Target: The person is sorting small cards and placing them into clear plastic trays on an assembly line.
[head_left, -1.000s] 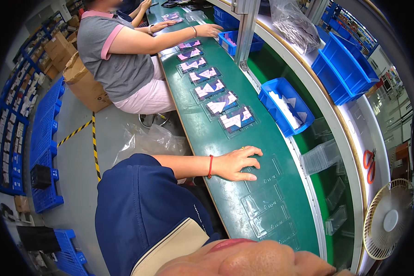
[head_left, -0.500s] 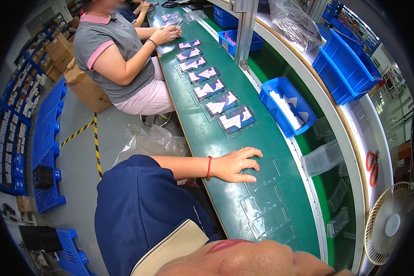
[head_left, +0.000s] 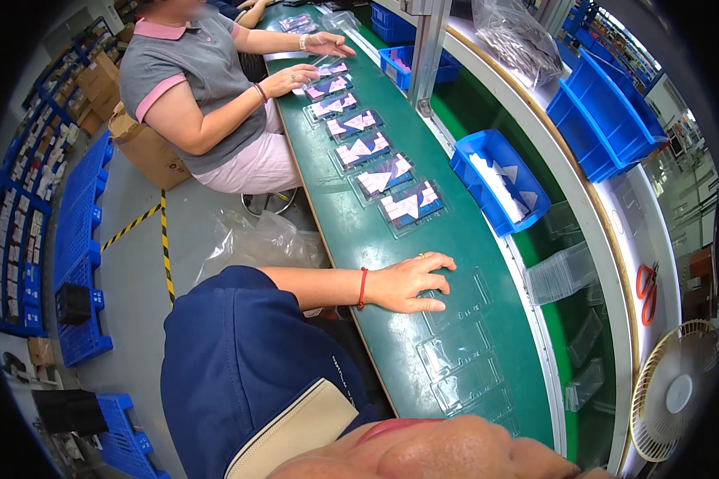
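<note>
My left hand (head_left: 411,283), with a red string on the wrist, rests palm down over the green worktable (head_left: 359,335). Its fingers are apart and slightly bent. Nothing shows in its grasp. Under and beside the fingertips is a clear plastic blister tray (head_left: 465,297), partly covered by the hand. Nearer to me, several more clear trays (head_left: 455,351) overlap in a row. Beyond the hand runs a row of clear trays holding dark blue inserts with white and pink pieces, the closest being a filled tray (head_left: 411,206). My right hand is out of the picture.
A co-worker (head_left: 200,88) sits at the table's far left. A blue bin (head_left: 499,184) holds white pieces. Stacked clear trays (head_left: 563,275) lie right of the table. Red-handled scissors (head_left: 645,294) and a fan (head_left: 679,391) are at the right, below a larger blue bin (head_left: 603,116).
The co-worker's hands have come apart: one now reaches down to the far end of the filled row, the other is stretched out across the table. My left hand has barely moved.
</note>
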`<act>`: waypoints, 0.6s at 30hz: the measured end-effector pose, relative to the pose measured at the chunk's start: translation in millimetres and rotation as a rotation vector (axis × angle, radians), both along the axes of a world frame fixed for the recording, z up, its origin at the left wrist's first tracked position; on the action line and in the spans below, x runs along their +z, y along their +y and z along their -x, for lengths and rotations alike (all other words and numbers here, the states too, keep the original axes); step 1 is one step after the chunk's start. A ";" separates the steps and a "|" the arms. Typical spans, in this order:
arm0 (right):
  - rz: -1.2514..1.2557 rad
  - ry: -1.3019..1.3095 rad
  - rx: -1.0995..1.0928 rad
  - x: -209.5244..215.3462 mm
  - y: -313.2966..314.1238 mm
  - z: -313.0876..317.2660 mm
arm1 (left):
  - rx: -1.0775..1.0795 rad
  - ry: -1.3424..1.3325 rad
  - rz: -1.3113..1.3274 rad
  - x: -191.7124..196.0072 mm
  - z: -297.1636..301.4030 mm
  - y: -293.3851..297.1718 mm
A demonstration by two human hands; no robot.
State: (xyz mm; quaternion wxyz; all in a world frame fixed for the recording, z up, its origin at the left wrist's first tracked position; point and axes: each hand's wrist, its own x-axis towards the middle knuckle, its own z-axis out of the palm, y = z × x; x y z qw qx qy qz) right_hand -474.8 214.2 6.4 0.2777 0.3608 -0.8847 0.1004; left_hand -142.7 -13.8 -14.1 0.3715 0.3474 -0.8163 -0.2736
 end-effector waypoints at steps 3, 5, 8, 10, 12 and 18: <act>0.092 -0.113 -0.005 2.9 -1.8 -3.4 | 0.001 -0.005 0.009 -0.7 0.7 -0.9; 0.080 -0.069 0.004 -1.4 -0.3 -1.0 | 0.003 -0.004 0.013 -0.1 -0.3 -1.9; -0.007 0.055 -0.005 -0.7 -0.1 0.2 | 0.007 -0.004 0.009 -2.2 1.5 -0.5; 0.117 -0.105 0.017 4.6 -3.1 -5.3 | 0.009 -0.003 0.007 -2.8 1.0 -1.0; 0.078 -0.055 0.027 2.4 -2.2 -2.8 | 0.007 0.006 0.003 -1.2 -0.4 -1.5; 0.047 0.006 0.016 -0.1 -1.8 -3.5 | 0.006 -0.013 -0.008 1.0 -1.4 -1.9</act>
